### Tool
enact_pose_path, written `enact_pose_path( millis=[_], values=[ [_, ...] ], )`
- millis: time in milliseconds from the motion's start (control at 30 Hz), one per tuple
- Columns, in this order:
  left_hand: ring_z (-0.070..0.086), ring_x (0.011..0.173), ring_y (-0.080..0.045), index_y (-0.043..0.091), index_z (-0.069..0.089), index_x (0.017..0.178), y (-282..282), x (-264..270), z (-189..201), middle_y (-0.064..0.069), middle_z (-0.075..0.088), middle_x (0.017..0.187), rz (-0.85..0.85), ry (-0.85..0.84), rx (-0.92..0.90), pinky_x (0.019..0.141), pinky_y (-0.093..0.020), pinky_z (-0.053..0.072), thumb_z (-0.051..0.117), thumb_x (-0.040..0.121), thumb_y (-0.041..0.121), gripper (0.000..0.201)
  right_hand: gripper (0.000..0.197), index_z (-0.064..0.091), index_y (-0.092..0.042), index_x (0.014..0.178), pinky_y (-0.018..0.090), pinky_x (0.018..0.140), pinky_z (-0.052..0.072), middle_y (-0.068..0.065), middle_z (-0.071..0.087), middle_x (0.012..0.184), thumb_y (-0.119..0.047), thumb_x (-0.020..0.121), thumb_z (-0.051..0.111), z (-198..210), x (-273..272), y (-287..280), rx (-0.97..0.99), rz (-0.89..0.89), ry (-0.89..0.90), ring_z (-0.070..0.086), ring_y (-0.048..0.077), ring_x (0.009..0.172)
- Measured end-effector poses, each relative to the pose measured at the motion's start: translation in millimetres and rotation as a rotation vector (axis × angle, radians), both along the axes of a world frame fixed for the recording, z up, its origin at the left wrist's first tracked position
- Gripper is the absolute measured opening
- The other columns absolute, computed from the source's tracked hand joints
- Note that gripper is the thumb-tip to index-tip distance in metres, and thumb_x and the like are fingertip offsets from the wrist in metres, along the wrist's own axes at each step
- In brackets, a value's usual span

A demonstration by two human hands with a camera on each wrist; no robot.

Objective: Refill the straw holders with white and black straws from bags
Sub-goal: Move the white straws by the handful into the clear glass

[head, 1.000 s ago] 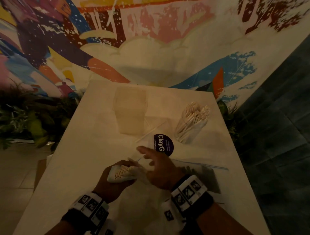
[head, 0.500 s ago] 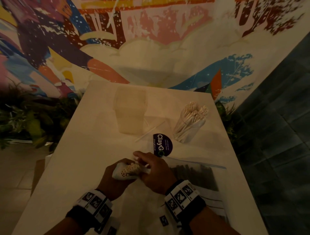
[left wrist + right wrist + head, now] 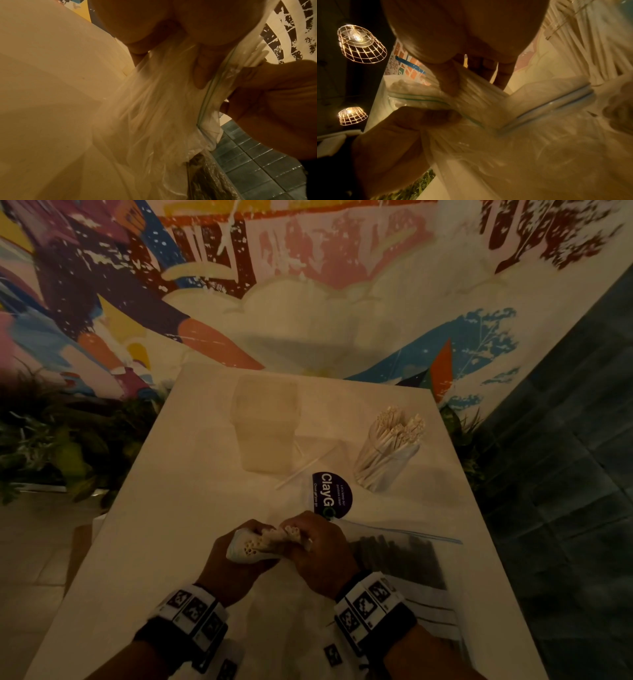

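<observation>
Working: white straws (image 3: pixel 265 542) coming out of the clear bag (image 3: pixel 239 556), near edge of the table (image 3: pixel 164 508).
Left hand (image 3: pixel 233 563): curled round the bag's mouth, bunching plastic about the straw ends.
Right hand (image 3: pixel 318 549): fingers (image 3: pixel 448 79) closed on a bunch of white straws at the bag's opening, thumb across them.
White bag: held up between both hands, zip edge (image 3: pixel 208 89) open, plenty of straws inside by the look of it.
Black straws (image 3: pixel 394 556): lying in a second zip bag (image 3: pixel 428 539) on the table, just right of the right hand; bag untouched by either hand.
Holder one (image 3: pixel 385 455): far right of the table, already packed with white straws, leaning.
Holder two (image 3: pixel 265 424): clear box at the far middle; contents hard to make out, looks unfilled.
Stray straw (image 3: pixel 301 469): loose on the table between the two holders.
Sticker (image 3: pixel 331 494): dark round label on the table, beyond the hands.
Done: one holder looks stocked with white.
Left: carry this bunch over, likely to the clear box; then the black straws, judged not yet started.
</observation>
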State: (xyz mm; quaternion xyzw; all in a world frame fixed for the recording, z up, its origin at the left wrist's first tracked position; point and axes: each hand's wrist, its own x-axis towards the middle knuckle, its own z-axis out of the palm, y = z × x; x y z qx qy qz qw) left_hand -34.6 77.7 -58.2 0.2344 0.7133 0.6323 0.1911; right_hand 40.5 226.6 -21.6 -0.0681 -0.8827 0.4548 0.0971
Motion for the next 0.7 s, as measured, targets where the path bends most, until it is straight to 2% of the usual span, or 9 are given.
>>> enact_pose_path(
  millis=[67, 100, 200, 267, 367, 433, 500, 600, 700],
  values=[
    [0.066, 0.078, -0.007, 0.022, 0.066, 0.082, 0, 1, 0, 0.001, 0.069, 0.097, -0.002, -0.030, 0.037, 0.069, -0.015, 0.052, 0.084, 0.050, 0.029, 0.038, 0.005, 0.063, -0.019, 0.086, 0.033, 0.072, 0.050, -0.004, 0.063, 0.081, -0.021, 0.082, 0.066, -2, 0, 3, -0.076, -0.062, 0.012, 0.058, 0.015, 0.078],
    [0.067, 0.081, -0.008, 0.021, 0.067, 0.082, 0, 1, 0, -0.001, 0.069, 0.096, -0.011, -0.045, 0.045, 0.073, -0.018, 0.053, 0.086, 0.049, 0.028, 0.038, 0.006, 0.061, -0.019, 0.082, 0.032, 0.069, 0.050, -0.007, 0.063, 0.077, -0.016, 0.081, 0.067, -2, 1, 5, -0.111, -0.087, 0.010, 0.058, 0.012, 0.075],
    [0.067, 0.090, -0.024, 0.019, 0.070, 0.085, -2, -1, -2, -0.013, 0.069, 0.095, -0.030, -0.121, 0.075, 0.084, -0.045, 0.055, 0.086, 0.049, 0.050, 0.050, 0.014, 0.060, -0.024, 0.078, 0.038, 0.069, 0.053, -0.006, 0.064, 0.075, -0.012, 0.081, 0.067, -7, 2, 13, -0.201, -0.167, -0.014, 0.059, 0.012, 0.073],
    [0.066, 0.092, -0.027, 0.022, 0.070, 0.085, -4, -1, -2, -0.012, 0.069, 0.096, -0.034, -0.110, 0.066, 0.084, -0.052, 0.053, 0.081, 0.051, 0.058, 0.051, 0.027, 0.059, -0.033, 0.076, 0.035, 0.072, 0.054, -0.013, 0.062, 0.074, -0.008, 0.081, 0.067, -7, 3, 17, -0.231, -0.221, 0.003, 0.058, 0.009, 0.073],
    [0.066, 0.093, -0.024, 0.027, 0.069, 0.081, -3, 0, 1, -0.006, 0.069, 0.098, -0.017, -0.094, 0.063, 0.085, -0.052, 0.052, 0.080, 0.051, 0.062, 0.048, 0.030, 0.063, -0.026, 0.080, 0.027, 0.075, 0.053, -0.006, 0.066, 0.080, 0.004, 0.078, 0.062, -1, 2, 24, -0.299, -0.289, 0.025, 0.061, 0.009, 0.077],
    [0.066, 0.092, -0.023, 0.025, 0.068, 0.082, -4, -1, 1, -0.007, 0.069, 0.097, -0.026, -0.085, 0.069, 0.084, -0.053, 0.052, 0.079, 0.053, 0.060, 0.047, 0.031, 0.061, -0.021, 0.068, 0.023, 0.070, 0.051, 0.000, 0.065, 0.072, 0.009, 0.071, 0.056, 4, 1, 27, -0.320, -0.309, 0.066, 0.059, 0.009, 0.069],
    [0.066, 0.092, -0.023, 0.026, 0.068, 0.082, -4, -1, 0, -0.007, 0.069, 0.096, -0.031, -0.078, 0.053, 0.083, -0.054, 0.052, 0.078, 0.054, 0.061, 0.046, 0.032, 0.055, -0.020, 0.059, 0.027, 0.070, 0.052, 0.002, 0.064, 0.066, 0.011, 0.062, 0.051, 10, -2, 27, -0.401, -0.315, 0.155, 0.060, 0.015, 0.066],
    [0.066, 0.091, -0.022, 0.029, 0.068, 0.083, -4, -2, 1, -0.005, 0.069, 0.096, -0.047, -0.069, 0.042, 0.084, -0.051, 0.053, 0.078, 0.055, 0.060, 0.043, 0.032, 0.047, -0.015, 0.057, 0.030, 0.068, 0.053, 0.001, 0.063, 0.063, 0.017, 0.058, 0.048, 16, -7, 28, -0.492, -0.267, 0.257, 0.060, 0.017, 0.065],
    [0.066, 0.091, -0.022, 0.029, 0.068, 0.082, -3, -2, 1, -0.006, 0.069, 0.098, -0.051, -0.082, 0.066, 0.084, -0.049, 0.054, 0.080, 0.054, 0.057, 0.041, 0.032, 0.046, -0.015, 0.056, 0.027, 0.067, 0.050, -0.001, 0.062, 0.061, 0.017, 0.060, 0.048, 9, -11, 29, -0.487, -0.279, 0.204, 0.059, 0.015, 0.063]
  ],
)
